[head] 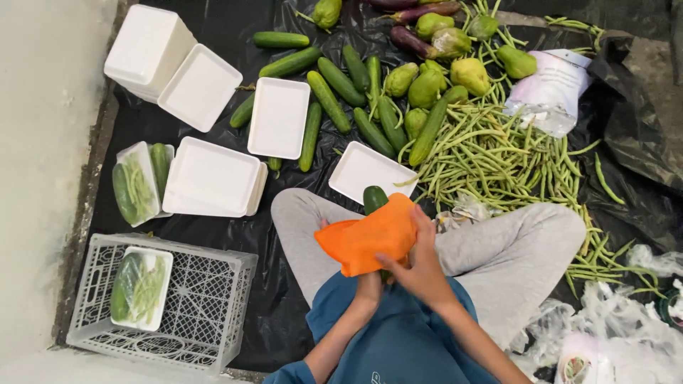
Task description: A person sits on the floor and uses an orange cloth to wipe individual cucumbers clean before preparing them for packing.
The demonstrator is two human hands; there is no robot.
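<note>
Soft, even light falls from above with only faint shadows, the white foam trays point(278, 117) near blown out and pale glare streaking the black plastic sheet point(213, 28), while the edges bow slightly and the lower right corner looks perhaps a little blurred.

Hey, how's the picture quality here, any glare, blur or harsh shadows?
Head view: soft, even light with no hard shadows; mild glare on the black plastic sheet near the top; sharp overall, the right hand and orange cloth slightly soft; slight wide-angle bending at the edges.
</note>
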